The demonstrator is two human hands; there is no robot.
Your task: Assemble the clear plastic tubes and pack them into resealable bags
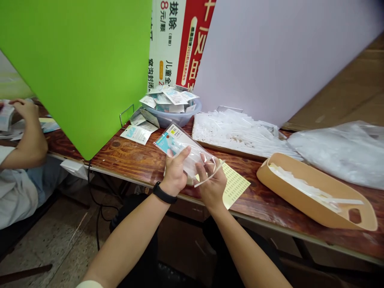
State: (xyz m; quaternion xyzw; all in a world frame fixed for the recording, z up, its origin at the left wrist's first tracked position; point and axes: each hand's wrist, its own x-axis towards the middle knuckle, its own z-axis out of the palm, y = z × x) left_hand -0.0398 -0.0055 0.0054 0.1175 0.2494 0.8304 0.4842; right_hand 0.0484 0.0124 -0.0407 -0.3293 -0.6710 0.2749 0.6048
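Background: a green board (75,68) is stood upright at left, a red-and-white printed poster (180,40) is set behind it, and a pale lilac board (279,52) is placed at right.
Worktop: a varnished wooden plank (120,154) is seen running across the view.
Far left: a co-worker's hand (24,112) is held over white papers (6,118); a white sleeve (18,192) is seen below it.
Stand: a wire stand (126,114) is fitted at the green board's foot.
Stock: loose printed packets (136,134) are laid flat beside a blue-grey bowl (177,119), which is heaped with more.
Left grip: clenched on a clear plastic packet (183,150), thumb across its front; a black wristband (163,193) is worn below.
Packet: held above the worktop, its long axis tilted from upper left to lower right, towards the right grip.
Right grip: closed on a thin white strip (208,175), which is slanted up to the right across the packet's lower end; this grip is the nearer to the strip.
Underneath: a yellow label sheet (235,184) is laid on the worktop.
Right: a white board (237,132) is covered with clear sticks, a tan tray (315,196) is loaded with white strips (303,184), and a clear plastic bag (339,154) is heaped beyond.
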